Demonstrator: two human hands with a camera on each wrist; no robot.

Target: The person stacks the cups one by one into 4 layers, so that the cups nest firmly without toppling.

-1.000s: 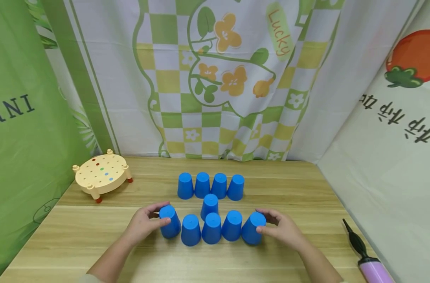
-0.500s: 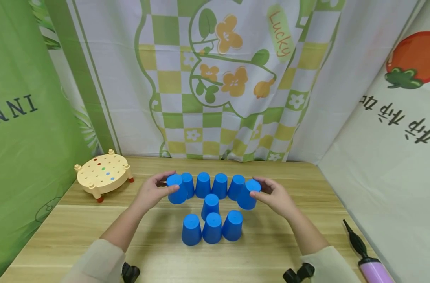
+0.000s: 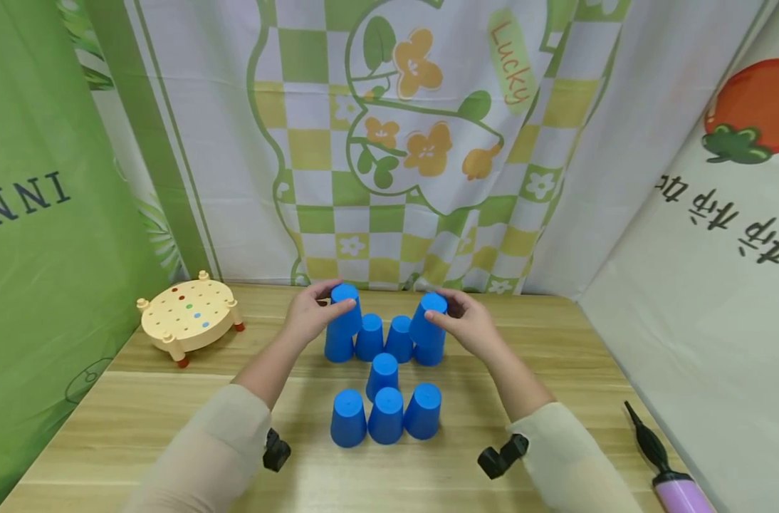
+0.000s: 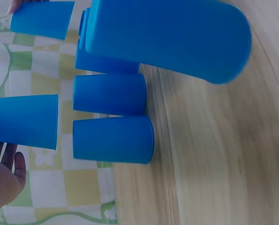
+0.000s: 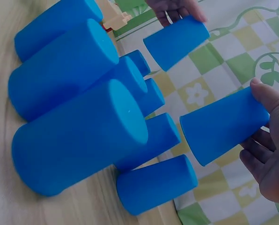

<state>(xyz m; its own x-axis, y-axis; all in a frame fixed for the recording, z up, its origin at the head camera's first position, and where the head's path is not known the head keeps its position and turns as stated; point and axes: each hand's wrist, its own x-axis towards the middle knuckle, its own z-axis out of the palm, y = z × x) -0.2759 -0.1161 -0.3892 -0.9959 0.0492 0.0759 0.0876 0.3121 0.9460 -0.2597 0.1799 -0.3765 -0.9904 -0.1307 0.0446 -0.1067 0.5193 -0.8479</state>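
Note:
My left hand (image 3: 311, 313) grips an upside-down blue plastic cup (image 3: 345, 308) at its sides, thumb toward me. That cup hangs above the left end cup (image 3: 339, 350) of the back row; the left wrist view shows a gap between them. On the other side, my right hand (image 3: 471, 326) holds a second blue cup (image 5: 226, 124) over the row's right end cup (image 3: 429, 355), also apart from it and slightly tilted. Two more cups stand between these ends, one being the middle cup (image 3: 399, 340). All standing cups are upside down.
A single blue cup (image 3: 382, 376) stands in front of the back row, and a row of three cups (image 3: 386, 418) is nearest me. A cream round pegged stand (image 3: 187, 317) sits at the left. A purple and black hand pump (image 3: 652, 445) lies at the right edge.
Both hands have lifted the two outer cups from the front row, carried them away from me and inward, and now hold them over the back row's ends.

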